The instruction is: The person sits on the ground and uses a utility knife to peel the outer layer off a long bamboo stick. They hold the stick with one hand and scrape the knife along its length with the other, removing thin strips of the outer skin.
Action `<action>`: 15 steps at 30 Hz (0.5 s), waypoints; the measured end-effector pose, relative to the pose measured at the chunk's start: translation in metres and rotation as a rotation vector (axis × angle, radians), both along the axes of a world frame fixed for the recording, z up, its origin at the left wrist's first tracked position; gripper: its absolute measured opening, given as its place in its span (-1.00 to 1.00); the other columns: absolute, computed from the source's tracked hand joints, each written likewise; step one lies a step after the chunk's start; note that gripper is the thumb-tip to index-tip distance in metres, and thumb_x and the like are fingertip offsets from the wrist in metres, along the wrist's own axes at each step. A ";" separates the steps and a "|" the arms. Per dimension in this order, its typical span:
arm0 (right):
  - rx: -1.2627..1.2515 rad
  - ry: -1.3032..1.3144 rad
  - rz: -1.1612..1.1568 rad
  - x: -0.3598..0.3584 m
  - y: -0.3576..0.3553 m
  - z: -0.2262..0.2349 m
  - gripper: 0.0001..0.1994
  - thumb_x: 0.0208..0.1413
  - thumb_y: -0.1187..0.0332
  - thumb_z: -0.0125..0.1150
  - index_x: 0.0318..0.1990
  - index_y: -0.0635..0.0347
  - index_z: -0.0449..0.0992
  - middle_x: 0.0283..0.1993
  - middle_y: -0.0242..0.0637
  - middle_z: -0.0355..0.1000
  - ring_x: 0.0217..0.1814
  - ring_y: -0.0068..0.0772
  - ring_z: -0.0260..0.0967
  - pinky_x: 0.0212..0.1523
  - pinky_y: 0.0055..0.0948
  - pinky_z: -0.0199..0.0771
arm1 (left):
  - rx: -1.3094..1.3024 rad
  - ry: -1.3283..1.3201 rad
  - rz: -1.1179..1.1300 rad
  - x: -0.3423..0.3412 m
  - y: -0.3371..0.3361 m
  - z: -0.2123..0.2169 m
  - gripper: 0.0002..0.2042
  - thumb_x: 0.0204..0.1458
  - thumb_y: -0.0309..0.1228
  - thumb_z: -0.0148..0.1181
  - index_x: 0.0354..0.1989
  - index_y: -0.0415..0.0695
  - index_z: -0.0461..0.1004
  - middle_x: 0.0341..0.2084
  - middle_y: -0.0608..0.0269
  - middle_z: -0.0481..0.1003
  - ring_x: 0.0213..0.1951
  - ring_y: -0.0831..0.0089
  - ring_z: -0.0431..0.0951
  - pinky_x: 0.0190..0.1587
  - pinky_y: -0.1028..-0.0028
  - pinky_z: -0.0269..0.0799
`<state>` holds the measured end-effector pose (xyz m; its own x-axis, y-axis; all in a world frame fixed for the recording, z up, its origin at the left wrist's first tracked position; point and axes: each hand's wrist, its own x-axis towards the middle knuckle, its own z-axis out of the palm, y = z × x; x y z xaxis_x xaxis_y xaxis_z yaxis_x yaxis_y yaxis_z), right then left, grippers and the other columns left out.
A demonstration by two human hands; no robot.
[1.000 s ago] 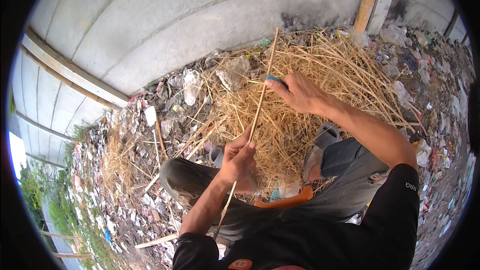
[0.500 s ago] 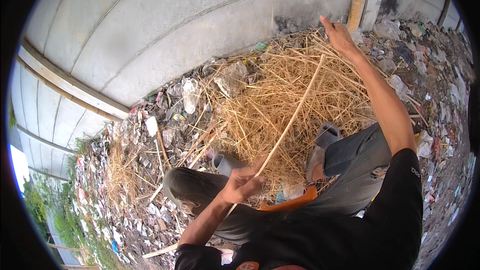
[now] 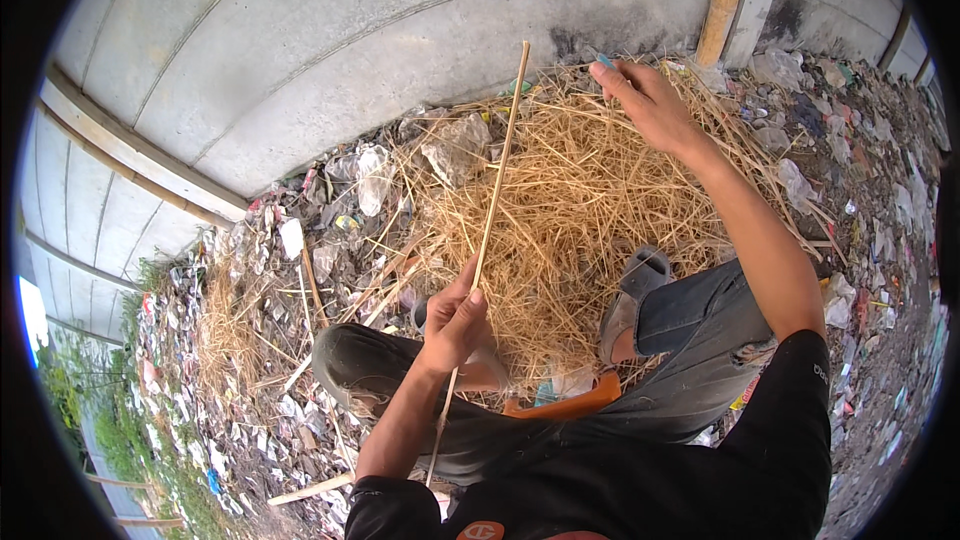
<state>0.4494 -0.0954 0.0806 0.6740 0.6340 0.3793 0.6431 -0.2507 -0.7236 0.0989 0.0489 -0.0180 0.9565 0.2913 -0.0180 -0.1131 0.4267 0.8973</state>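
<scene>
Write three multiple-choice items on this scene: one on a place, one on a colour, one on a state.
1. Where does the straw pile lie?
A. at the foot of the grey wall
B. on a table
C. in a basket

2. What colour is the small thing in the right hand?
A. red
B. blue
C. white

3. How is the long thin stick held?
A. lying loose on the ground
B. gripped in both hands
C. gripped in the left hand alone

Answers: 1 A, the straw lies on the littered ground against the wall. 2 B, a blue tip shows above the fingers. 3 C, the left fist closes round the stick, while the right hand is raised away from it.
</scene>
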 end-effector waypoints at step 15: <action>0.012 0.505 0.246 -0.034 0.020 -0.031 -0.56 0.23 -0.07 0.22 -0.27 0.20 0.65 -0.73 -0.62 0.05 -0.71 -0.69 -0.03 -0.60 -0.46 -0.06 | 0.147 0.030 -0.133 0.008 -0.020 0.002 -0.47 0.36 -0.43 -0.02 0.48 -0.14 0.05 -0.59 0.46 0.33 -0.63 0.72 0.23 -0.56 0.65 0.19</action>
<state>0.4152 -0.0749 0.0498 0.6068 0.7928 0.0562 0.2547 -0.1270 -0.9587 0.1069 0.0287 -0.0160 0.9863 0.1643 -0.0140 -0.0365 0.3002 0.9532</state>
